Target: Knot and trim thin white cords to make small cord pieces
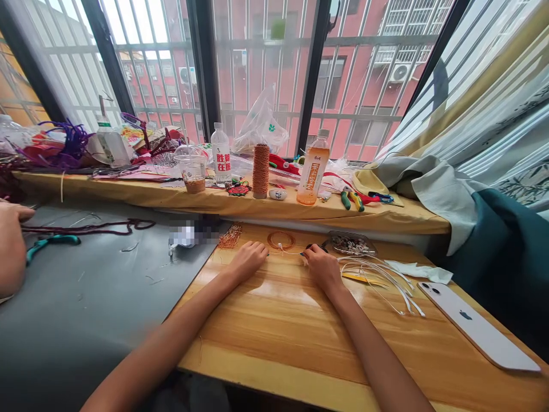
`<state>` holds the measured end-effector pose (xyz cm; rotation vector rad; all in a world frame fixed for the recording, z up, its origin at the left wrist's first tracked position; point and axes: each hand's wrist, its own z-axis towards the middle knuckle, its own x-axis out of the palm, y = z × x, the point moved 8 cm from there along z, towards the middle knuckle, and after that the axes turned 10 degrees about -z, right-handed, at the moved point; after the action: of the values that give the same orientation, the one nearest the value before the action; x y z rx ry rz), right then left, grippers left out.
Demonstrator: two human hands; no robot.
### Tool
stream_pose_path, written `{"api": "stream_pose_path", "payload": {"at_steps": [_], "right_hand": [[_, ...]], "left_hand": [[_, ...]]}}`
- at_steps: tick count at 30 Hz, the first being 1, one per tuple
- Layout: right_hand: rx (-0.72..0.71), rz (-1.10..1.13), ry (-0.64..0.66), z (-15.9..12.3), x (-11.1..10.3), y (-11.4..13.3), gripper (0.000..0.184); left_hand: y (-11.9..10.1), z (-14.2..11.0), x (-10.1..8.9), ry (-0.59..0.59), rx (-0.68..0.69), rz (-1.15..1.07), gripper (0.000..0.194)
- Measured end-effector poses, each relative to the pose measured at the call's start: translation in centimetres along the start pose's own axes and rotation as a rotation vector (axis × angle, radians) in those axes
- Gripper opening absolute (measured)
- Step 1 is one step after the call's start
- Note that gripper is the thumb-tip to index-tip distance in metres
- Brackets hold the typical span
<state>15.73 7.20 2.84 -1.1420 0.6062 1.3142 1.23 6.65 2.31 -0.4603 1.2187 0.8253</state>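
A thin coil of copper-coloured wire (pixel 282 239) lies on the wooden table, with a small white piece at its near edge. From that piece a thin pale thread (pixel 293 253) runs right to my right hand (pixel 322 264), whose fingers are closed on its end. My left hand (pixel 252 257) rests left of the coil, fingers curled together; whatever they pinch is hidden. Just beyond it lies a bundle of short copper-coloured wires (pixel 230 235). Behind my right hand is a clear tray of small beads (pixel 352 244), with white strips (pixel 397 280) fanned out nearby.
Another person's hand (pixel 11 249) is at far left, near teal-handled pliers (pixel 51 243) on a grey mat (pixel 107 286). On the sill stand a spool (pixel 261 171), a drink bottle (pixel 313 171) and a plastic cup (pixel 194 171). A white phone (pixel 476 326) lies right.
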Motion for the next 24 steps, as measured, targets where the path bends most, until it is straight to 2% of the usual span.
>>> {"api": "stream_pose_path", "payload": {"at_steps": [10,17,20,24], "right_hand": [[0.105,0.012,-0.001,-0.1,-0.1,-0.8,0.033],[0.112,0.013,0.055,0.1,-0.3,-1.1,0.034],[0.096,0.057,0.143,0.2,-0.9,-2.7,0.029],[0.269,0.085,0.387,-1.3,-0.2,-8.1,0.025]], "left_hand": [[0.0,-0.1,-0.7,-0.030,-0.013,0.000,0.013],[-0.1,0.1,-0.1,0.001,0.006,-0.034,0.013],[0.5,0.0,-0.3,-0.052,-0.051,-0.089,0.015],[1.1,-0.1,-0.8,-0.141,-0.117,-0.129,0.023]]}}
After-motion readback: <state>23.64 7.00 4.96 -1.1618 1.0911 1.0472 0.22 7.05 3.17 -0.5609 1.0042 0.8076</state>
